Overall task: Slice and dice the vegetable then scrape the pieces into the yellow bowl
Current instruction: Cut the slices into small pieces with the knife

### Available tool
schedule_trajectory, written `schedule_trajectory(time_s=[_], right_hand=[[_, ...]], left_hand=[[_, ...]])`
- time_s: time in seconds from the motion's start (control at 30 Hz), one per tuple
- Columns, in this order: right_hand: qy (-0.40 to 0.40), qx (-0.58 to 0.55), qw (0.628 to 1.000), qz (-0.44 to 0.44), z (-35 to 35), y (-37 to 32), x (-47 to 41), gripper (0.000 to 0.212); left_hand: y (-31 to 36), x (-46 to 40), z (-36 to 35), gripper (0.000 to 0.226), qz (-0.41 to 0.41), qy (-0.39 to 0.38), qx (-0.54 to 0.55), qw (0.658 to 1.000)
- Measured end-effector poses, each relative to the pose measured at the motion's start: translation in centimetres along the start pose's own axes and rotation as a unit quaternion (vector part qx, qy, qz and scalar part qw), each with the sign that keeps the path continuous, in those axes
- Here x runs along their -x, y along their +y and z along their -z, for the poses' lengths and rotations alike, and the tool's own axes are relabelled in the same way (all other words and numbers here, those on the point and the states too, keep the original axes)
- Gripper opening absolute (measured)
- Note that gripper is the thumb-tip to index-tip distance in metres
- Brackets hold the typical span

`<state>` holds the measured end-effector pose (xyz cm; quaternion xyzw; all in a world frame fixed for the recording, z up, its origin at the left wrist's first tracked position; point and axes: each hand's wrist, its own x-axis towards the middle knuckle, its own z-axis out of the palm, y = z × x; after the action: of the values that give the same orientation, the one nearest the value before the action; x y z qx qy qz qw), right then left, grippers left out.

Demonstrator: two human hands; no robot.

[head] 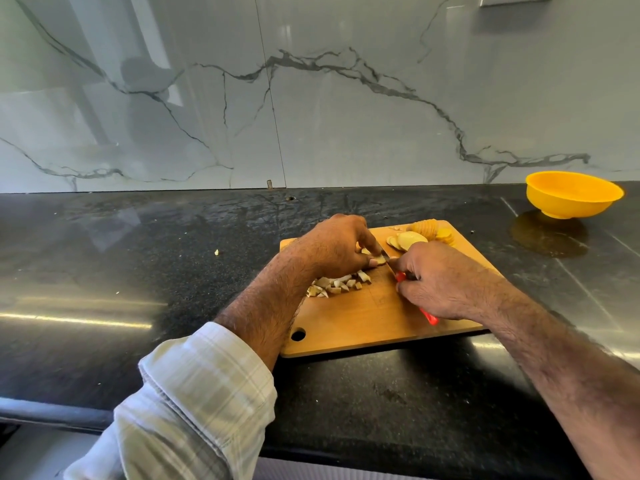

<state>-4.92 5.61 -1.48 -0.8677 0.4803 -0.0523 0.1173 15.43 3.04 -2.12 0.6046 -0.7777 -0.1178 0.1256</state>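
The right hand point(436, 282) grips a red-handled knife point(412, 292), long axis running from near-right toward far-left. The left hand point(334, 245) pinches a pale slice point(380, 260) beside diced pieces point(337, 285) on the board point(363, 323)

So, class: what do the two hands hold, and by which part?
The right hand grips the knife by its red handle. The left hand pinches a vegetable slice at its edge, on the cutting board.

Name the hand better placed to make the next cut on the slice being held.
Right. The right hand grips the red-handled knife, blade beside the slice; the left hand pins that pale vegetable slice on the wooden cutting board.
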Motion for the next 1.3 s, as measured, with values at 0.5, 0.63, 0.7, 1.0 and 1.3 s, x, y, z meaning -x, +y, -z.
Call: schedule_trajectory(time_s=[0.5, 0.63, 0.7, 1.0, 1.3], right_hand=[[0.115, -0.068, 0.989, 0.063, 0.1, -0.2, 1.2, 0.019], [0.087, -0.035, 0.994, 0.058, 0.1, -0.6, 1.1, 0.027], [0.072, -0.028, 0.996, 0.039, -0.1, -0.6, 0.8, 0.030], [0.045, 0.005, 0.999, 0.004, -0.3, -1.0, 0.6, 0.028], [0.056, 0.021, 0.998, 0.000, -0.3, -0.7, 0.5, 0.028]], left_hand=[[-0.3, 0.1, 0.1, 0.023, 0.000, 0.007, 0.018, 1.000], [-0.3, 0.2, 0.2, 0.022, -0.002, 0.012, 0.030, 0.999], [-0.3, 0.2, 0.2, 0.020, -0.005, 0.012, 0.037, 0.999], [-0.4, 0.1, 0.2, 0.018, 0.000, 0.011, 0.041, 0.999], [-0.6, 0.0, 0.1, 0.018, -0.001, 0.008, 0.041, 0.999]])
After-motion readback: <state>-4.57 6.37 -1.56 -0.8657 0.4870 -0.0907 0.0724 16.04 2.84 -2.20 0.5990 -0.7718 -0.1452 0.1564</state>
